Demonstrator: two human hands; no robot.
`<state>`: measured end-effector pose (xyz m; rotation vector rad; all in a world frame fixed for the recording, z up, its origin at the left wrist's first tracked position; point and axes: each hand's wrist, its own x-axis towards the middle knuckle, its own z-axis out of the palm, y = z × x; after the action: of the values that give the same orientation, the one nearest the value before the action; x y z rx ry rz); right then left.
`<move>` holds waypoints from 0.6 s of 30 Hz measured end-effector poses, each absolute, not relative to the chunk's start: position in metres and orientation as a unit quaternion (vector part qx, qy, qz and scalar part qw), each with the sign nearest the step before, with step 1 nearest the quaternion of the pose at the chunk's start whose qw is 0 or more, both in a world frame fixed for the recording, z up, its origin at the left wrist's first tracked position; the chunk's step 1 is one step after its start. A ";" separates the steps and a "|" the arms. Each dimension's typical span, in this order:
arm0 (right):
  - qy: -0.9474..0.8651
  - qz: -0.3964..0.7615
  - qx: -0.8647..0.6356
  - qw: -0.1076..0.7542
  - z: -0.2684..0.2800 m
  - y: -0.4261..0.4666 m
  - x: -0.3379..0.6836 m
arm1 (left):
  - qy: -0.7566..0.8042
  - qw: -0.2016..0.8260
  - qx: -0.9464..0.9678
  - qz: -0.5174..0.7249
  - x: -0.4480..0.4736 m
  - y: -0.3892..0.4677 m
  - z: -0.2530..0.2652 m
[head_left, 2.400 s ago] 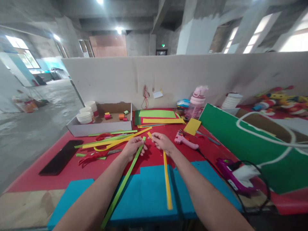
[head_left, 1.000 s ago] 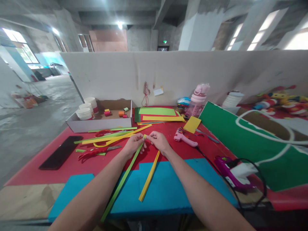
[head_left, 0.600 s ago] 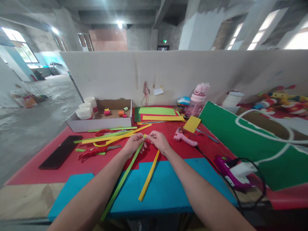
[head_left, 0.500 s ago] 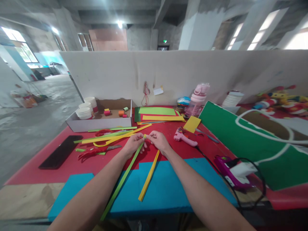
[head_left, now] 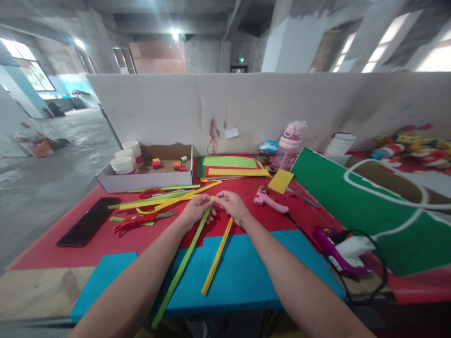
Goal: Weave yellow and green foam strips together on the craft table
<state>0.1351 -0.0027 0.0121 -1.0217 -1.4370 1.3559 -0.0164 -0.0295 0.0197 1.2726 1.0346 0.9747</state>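
Left hand (head_left: 195,212) — fingers pinching the upper end of a green strip (head_left: 188,256), which slants down over the blue board (head_left: 250,277). Right hand (head_left: 233,206) — fingers gripping a yellow strip (head_left: 216,258), its tip meeting the green end between the hands, its tail below the palm. Flanking them: red-handled scissors (head_left: 136,222), left; pink glue gun (head_left: 270,202), right.

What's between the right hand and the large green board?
In the head view: a corded pink plastic glue gun, yellow paper rectangle and slim grey tool.
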 end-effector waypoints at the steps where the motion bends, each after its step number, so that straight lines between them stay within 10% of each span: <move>1: -0.578 0.549 -0.412 0.441 0.013 -0.003 0.135 | 0.442 0.567 0.546 0.430 -0.017 -0.028 0.019; 18: -0.493 0.676 -0.337 0.431 0.028 0.005 0.156 | 0.427 0.507 0.454 0.596 -0.052 -0.011 0.030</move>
<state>0.1560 0.0054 0.0280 -0.8391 -1.2296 1.6867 -0.0523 -0.0111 0.0298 1.0939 1.0295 1.4361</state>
